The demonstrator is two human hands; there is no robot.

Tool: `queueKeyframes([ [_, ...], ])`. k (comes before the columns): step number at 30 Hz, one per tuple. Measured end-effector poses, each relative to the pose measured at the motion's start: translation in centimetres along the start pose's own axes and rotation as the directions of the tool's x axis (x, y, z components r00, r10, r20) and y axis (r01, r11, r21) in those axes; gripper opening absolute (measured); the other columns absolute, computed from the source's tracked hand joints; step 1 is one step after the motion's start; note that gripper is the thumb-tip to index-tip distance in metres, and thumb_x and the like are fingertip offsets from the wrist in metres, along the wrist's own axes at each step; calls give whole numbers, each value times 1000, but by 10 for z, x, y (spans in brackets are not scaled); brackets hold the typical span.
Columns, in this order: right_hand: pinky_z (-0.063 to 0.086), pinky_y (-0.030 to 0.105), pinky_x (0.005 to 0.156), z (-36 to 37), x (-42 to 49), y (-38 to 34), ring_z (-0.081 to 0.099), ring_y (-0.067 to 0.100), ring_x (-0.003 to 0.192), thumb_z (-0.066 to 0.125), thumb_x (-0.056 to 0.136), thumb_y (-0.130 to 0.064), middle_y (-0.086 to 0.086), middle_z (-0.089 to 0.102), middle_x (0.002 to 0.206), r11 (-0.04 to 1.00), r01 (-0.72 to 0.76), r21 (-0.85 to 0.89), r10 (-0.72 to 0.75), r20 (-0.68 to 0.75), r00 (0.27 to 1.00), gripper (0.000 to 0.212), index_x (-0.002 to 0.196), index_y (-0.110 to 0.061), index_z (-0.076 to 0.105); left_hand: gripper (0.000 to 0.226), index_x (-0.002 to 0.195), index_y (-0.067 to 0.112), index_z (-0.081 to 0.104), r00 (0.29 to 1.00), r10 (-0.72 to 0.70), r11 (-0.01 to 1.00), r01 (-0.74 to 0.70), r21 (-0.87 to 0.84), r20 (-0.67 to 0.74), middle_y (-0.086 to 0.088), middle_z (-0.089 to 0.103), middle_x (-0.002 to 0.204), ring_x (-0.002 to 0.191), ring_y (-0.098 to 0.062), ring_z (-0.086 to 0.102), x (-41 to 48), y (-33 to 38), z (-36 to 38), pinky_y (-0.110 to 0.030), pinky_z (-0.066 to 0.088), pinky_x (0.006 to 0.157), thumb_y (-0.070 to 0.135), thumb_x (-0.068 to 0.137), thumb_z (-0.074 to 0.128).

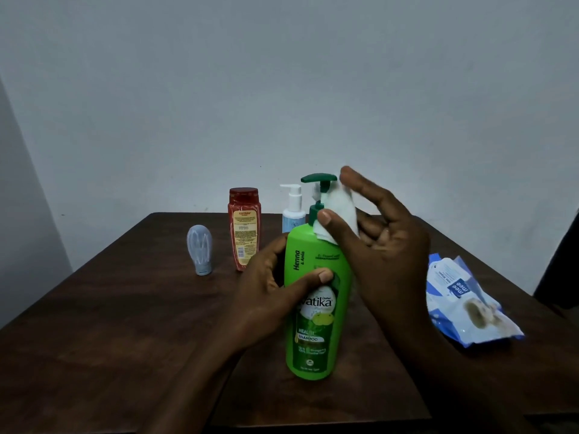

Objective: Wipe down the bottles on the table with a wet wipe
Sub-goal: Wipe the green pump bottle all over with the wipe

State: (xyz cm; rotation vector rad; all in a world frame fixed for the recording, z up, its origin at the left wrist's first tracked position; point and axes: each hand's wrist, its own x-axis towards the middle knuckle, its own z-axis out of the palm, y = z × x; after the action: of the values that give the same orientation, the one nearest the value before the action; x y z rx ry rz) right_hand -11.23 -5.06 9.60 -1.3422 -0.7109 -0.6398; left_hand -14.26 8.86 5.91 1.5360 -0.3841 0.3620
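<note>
**Pump neck being wiped, and that tall bottle is looking tippy**

The green shampoo bottle (316, 296) is being held upright near the front middle of the table (125, 324), clamped around its body by the left hand (275, 292). A wet wipe (340, 214) is being pinched against the pump neck by the right hand (376, 245), thumb in front, the other fingers spread loose behind.

What could go wrong: the bottle is tall and is being pushed on up high, so if the lower grip is eased it could be levered over. The pump head could also be pressed by accident, and shampoo squirted out.

Writing: "Vatika", "Henna & Amla" and "SHAMPOO" are being shown on the green label. "mee mee" is readable on the wipes pack (463, 299) by the right edge. The red bottle (244, 228) toward the back possibly reads "Karthika", though it's blurry. The white pump bottle (293, 208) and the grey bulb-shaped thing (200, 249) toward the back left can't be read.
</note>
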Motion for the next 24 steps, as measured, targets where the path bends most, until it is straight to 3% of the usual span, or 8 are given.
queueKeyframes([
  [3, 56, 27, 88, 10, 8, -2, 64, 3, 114, 67, 89, 0, -5, 60, 138, 987, -118, 112, 106, 106, 989, 70, 148, -22, 36, 41, 119, 4, 61, 1000, 1, 1000, -1, -1, -1, -9, 77, 104, 94, -23, 75, 1, 0, 0, -27, 59, 76, 9, 80, 72],
  [7, 49, 18, 61, 7, 23, -4, 64, 4, 74, 47, 84, 12, -2, 57, 142, 919, -226, 322, 155, 232, 960, 75, 146, -25, 29, 41, 120, 4, 61, 1000, 0, 1000, 0, 0, -5, -12, 76, 104, 95, -27, 75, 0, -2, -3, -33, 61, 79, 6, 81, 74],
  [8, 51, 18, 68, 3, 28, -3, 66, 5, 82, 46, 80, 9, -1, 56, 143, 920, -233, 317, 155, 252, 955, 75, 145, -24, 30, 40, 120, 4, 61, 1000, -3, 1000, 3, -1, -4, -12, 76, 104, 95, -26, 75, -1, -2, -4, -32, 61, 79, 3, 82, 73],
  [10, 50, 33, 99, -4, 34, 3, 62, 19, 120, 51, 79, 9, 1, 55, 144, 924, -260, 282, 162, 328, 931, 80, 148, -23, 27, 39, 121, 5, 61, 1000, -6, 1000, 6, 4, -9, -11, 76, 105, 95, -25, 75, -1, -2, -5, -31, 60, 79, 0, 83, 72],
  [11, 47, 37, 104, -8, 37, 6, 57, 25, 128, 56, 80, 9, 2, 56, 143, 914, -293, 281, 177, 373, 911, 83, 150, -23, 25, 39, 121, 5, 61, 1000, -2, 1000, 3, 15, -11, -11, 76, 105, 95, -24, 75, 0, -2, -5, -31, 61, 79, 1, 84, 72],
  [13, 52, 34, 98, -15, 41, 8, 59, 26, 125, 66, 82, 2, 6, 61, 137, 884, -365, 292, 228, 413, 882, 87, 154, -19, 22, 39, 121, 6, 61, 1000, 5, 999, -5, 37, -5, -10, 76, 106, 96, -23, 75, 1, -1, -5, -31, 61, 80, 2, 85, 72],
  [18, 55, 34, 96, -11, 47, 3, 70, 23, 108, 73, 75, -11, 12, 74, 111, 900, -374, 223, 294, 321, 900, 78, 146, -12, 43, 37, 120, 10, 61, 1000, 5, 998, -6, 63, 18, -7, 76, 104, 94, -19, 75, 2, 1, -2, -27, 60, 77, 5, 85, 73],
  [24, 57, 23, 75, 5, 41, 3, 74, 17, 89, 74, 73, -11, 11, 77, 99, 885, -378, 274, 314, 250, 916, 39, 112, -5, 71, 36, 119, 8, 62, 1000, 16, 998, -18, 66, 18, -8, 77, 103, 93, -21, 75, 2, 1, -3, -28, 60, 77, 5, 85, 73],
])
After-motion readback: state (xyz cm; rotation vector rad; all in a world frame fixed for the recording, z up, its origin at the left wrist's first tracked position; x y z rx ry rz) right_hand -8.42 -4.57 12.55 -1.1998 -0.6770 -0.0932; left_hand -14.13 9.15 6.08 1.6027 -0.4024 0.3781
